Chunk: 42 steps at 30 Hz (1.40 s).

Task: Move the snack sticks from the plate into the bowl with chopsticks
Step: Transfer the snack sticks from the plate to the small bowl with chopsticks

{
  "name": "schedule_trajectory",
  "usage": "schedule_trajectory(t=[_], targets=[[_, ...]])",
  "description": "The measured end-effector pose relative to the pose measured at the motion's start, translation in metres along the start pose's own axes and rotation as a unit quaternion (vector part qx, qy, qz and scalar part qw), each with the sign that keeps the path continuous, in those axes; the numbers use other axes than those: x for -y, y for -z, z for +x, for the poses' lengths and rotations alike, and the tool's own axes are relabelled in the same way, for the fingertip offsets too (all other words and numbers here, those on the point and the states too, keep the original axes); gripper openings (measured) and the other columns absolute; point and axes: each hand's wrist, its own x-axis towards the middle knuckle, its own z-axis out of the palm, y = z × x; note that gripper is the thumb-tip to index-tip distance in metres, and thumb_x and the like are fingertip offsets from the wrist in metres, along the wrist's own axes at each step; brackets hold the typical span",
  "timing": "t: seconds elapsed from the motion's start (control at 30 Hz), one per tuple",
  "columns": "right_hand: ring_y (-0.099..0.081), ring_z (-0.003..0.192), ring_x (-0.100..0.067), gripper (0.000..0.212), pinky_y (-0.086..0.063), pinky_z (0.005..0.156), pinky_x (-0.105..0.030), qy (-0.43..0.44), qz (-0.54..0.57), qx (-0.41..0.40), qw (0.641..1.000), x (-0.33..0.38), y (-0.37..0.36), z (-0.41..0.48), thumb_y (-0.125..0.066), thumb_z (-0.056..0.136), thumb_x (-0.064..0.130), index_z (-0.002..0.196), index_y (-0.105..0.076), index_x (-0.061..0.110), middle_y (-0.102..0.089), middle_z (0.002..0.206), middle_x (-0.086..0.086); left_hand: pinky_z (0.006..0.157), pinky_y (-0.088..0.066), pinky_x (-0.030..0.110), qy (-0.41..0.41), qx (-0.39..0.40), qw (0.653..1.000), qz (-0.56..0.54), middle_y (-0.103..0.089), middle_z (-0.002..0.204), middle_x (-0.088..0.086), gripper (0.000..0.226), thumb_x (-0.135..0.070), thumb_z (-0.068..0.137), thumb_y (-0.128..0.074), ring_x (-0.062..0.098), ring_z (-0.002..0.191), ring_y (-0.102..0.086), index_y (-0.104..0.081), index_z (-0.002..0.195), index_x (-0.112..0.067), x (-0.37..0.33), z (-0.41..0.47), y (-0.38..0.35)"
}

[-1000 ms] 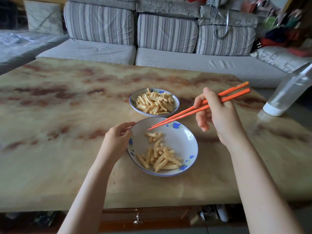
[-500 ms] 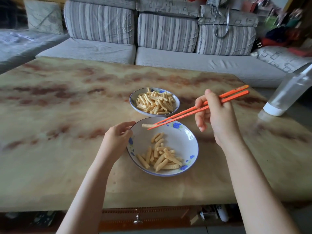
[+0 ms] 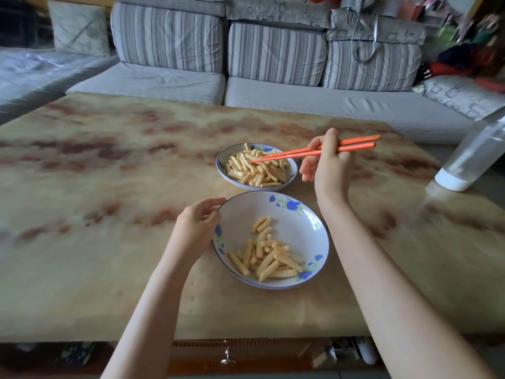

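Note:
A white plate with blue flowers sits near me and holds several ridged yellow snack sticks. Behind it stands a smaller blue-rimmed bowl heaped with more snack sticks. My right hand grips a pair of orange chopsticks. Their tips are down at the pile in the bowl, and I cannot tell whether a stick is still pinched between them. My left hand curls around the plate's left rim.
The marbled tan table stretches wide to the left. A clear bottle with a white cap stands upside down at the right edge. A grey striped sofa runs behind the table.
My right hand lifted a snack stick from the plate with the chopsticks and carried it away from me; the tips are now over the bowl. My left hand stayed on the plate's rim.

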Motion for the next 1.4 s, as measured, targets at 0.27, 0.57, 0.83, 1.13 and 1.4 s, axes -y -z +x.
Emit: schedule_trajectory(t=[0.27,0.57,0.83,1.13,1.4], targets=[[-0.040,0.027,-0.015,0.046,-0.029,0.034,-0.017,-0.002,-0.003,0.021,1.000,-0.003,0.002,0.005,-0.034,0.104,0.027,0.066,-0.052,0.009,-0.050,0.035,-0.002,0.085,-0.052,0.035,0.007,-0.001,1.000,0.001,-0.070,0.107,0.002,0.039,-0.004,0.088,-0.048,0.020,0.096,-0.066,-0.070,0.113,-0.025,-0.001,0.000,0.001],[-0.037,0.028,-0.018,0.044,-0.027,0.035,-0.017,-0.009,-0.009,0.037,0.999,0.018,0.041,-0.005,-0.034,0.102,0.024,0.066,-0.053,0.009,-0.047,0.034,-0.003,0.086,-0.052,0.032,0.005,0.005,1.000,0.002,-0.070,0.110,0.003,0.039,-0.005,0.088,-0.049,0.019,0.097,-0.066,-0.069,0.113,-0.026,-0.001,-0.001,0.000],[-0.031,0.030,-0.019,0.045,-0.025,0.035,-0.020,-0.055,-0.079,0.119,0.988,0.018,0.073,-0.016,-0.035,0.102,0.026,0.067,-0.056,0.008,-0.043,0.035,-0.007,0.088,-0.053,0.035,0.006,0.003,1.000,0.006,-0.070,0.111,0.004,0.038,-0.006,0.089,-0.050,0.019,0.097,-0.066,-0.069,0.115,-0.027,-0.002,-0.003,0.001],[-0.029,0.030,-0.019,0.045,-0.023,0.036,-0.021,-0.069,-0.090,0.142,0.983,0.018,0.077,-0.014,-0.035,0.102,0.027,0.068,-0.057,0.008,-0.042,0.035,-0.007,0.085,-0.053,0.036,0.007,0.000,1.000,0.014,-0.069,0.109,0.003,0.039,-0.004,0.089,-0.049,0.020,0.095,-0.066,-0.068,0.115,-0.026,-0.003,-0.003,0.000],[-0.031,0.031,-0.017,0.044,-0.024,0.035,-0.020,-0.104,-0.079,0.158,0.979,0.009,0.068,-0.019,-0.035,0.102,0.028,0.068,-0.055,0.008,-0.044,0.037,-0.007,0.085,-0.050,0.029,0.003,-0.002,1.000,0.014,-0.069,0.105,0.002,0.040,-0.003,0.088,-0.049,0.017,0.093,-0.064,-0.069,0.115,-0.025,-0.003,-0.003,0.000]])
